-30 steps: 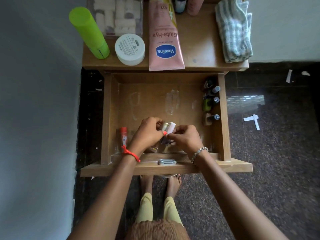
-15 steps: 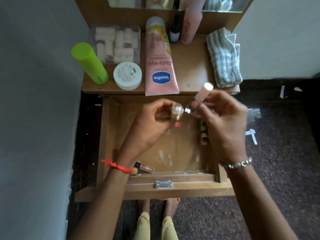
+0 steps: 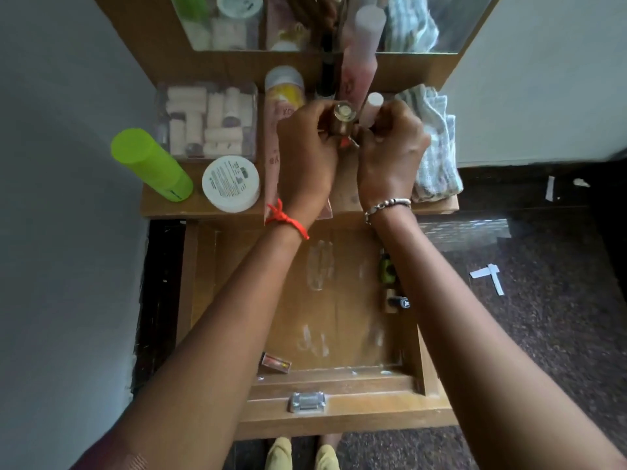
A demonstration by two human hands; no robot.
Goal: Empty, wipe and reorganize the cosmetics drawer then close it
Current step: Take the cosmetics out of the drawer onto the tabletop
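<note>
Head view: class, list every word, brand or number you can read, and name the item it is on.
No text can be quoted.
White jar lid: print too small.
Pink tube: letters blurred, partly behind left hand.
Green bottle: label blurred.
Drawer bottle cap: mark unreadable.

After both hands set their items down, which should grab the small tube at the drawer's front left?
Left hand, probably. The small tube lies at the drawer's front-left corner beside the left forearm; the right hand would have to cross over.
</note>
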